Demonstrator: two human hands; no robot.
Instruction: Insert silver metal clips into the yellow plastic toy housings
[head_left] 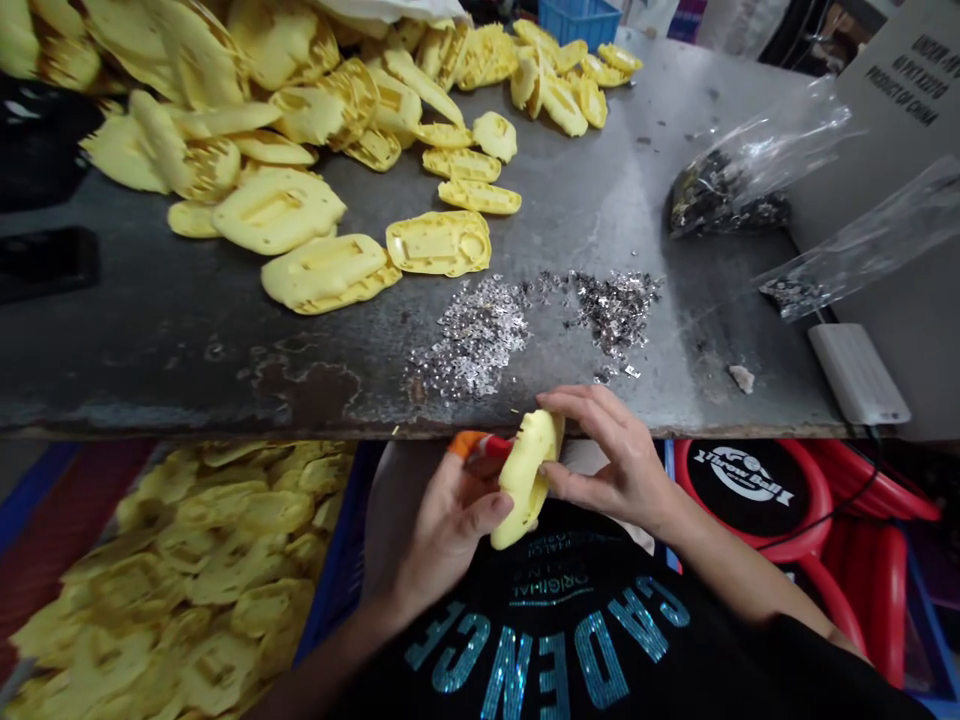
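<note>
Scratched steel worktop carries yellow plastic shells at far left, silver studs centre, and plastic bags right; a blue crate at near left holds more shells. Left hand and right hand clamp one yellow shell together just off the near edge, an orange-tipped tool touching the left hand.

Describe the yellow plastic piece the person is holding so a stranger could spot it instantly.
Find the grey metal bench and follow its front edge to the black T-shirt with teal lettering. Just above the shirt, the left hand and right hand grip a yellow moulded plastic piece. Among the yellow pieces heaped around, it alone is held up.
</note>
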